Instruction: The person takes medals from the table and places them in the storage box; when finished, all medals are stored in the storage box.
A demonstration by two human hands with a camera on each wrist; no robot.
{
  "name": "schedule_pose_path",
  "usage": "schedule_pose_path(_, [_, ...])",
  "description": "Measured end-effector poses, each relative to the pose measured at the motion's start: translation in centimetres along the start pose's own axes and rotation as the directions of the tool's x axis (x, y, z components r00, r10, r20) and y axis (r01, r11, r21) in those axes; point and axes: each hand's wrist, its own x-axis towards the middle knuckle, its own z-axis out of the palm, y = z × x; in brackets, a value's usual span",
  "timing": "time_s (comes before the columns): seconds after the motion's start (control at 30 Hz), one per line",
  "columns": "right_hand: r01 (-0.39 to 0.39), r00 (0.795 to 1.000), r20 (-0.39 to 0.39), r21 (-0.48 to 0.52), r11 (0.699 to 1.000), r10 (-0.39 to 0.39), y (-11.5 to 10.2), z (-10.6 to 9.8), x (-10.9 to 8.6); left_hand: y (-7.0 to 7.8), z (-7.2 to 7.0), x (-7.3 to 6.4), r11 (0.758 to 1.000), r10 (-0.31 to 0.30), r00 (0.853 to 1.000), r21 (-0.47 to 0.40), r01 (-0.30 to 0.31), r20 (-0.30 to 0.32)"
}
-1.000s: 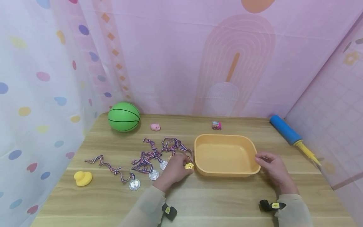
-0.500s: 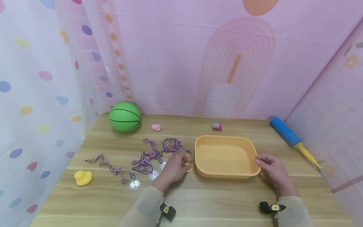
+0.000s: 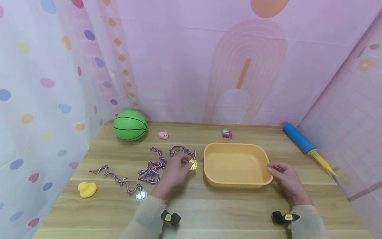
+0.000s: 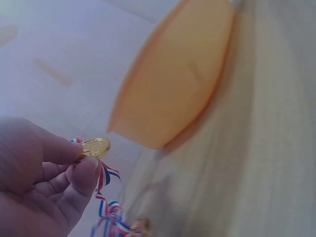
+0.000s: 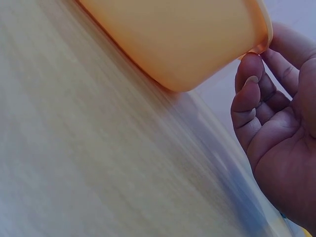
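Right now, the left hand (image 3: 174, 171) pinches a gold medal (image 3: 193, 164) between thumb and finger, near the left side of an orange tub (image 3: 237, 183); its striped ribbon (image 4: 109, 177) hangs below. Meanwhile, the right hand (image 3: 288, 180) grips the tub's right rim with its fingertips. Farther left, a silver medal (image 3: 141, 196) lies on the table (image 3: 215, 212) near a yellow duck (image 3: 87, 189).

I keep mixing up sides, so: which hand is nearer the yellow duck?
Left. The left hand pinches a gold medal to the right of the yellow duck; the right hand is farther off, at the right end of the orange tub.
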Motion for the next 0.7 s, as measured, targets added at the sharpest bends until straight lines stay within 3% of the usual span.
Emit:
schedule_pose_path(0.2, [0.001, 1.000, -0.013, -0.023, 1.000, -0.001, 0.2, 0.0, 0.1, 1.8, -2.8, -0.2, 0.984, -0.041, 0.999, -0.172, 0.037, -0.022])
schedule_pose_path(0.3, [-0.017, 1.000, -0.022, -0.059, 0.998, 0.016, 0.0, 0.0, 0.1, 2.7, -4.6, 0.1, 0.978, -0.052, 0.999, -0.204, 0.047, -0.017])
schedule_pose_path(0.47, [-0.032, 0.999, -0.026, -0.097, 0.995, 0.030, -0.2, 0.1, 0.2, 3.9, -6.9, 1.1, 0.973, -0.017, 0.999, -0.232, 0.008, -0.038])
schedule_pose_path(0.7, [-0.017, 1.000, -0.021, -0.061, 0.998, 0.015, 0.2, -0.1, 0.2, 5.8, -8.3, 2.5, 0.947, 0.046, 0.997, -0.316, -0.063, -0.060])
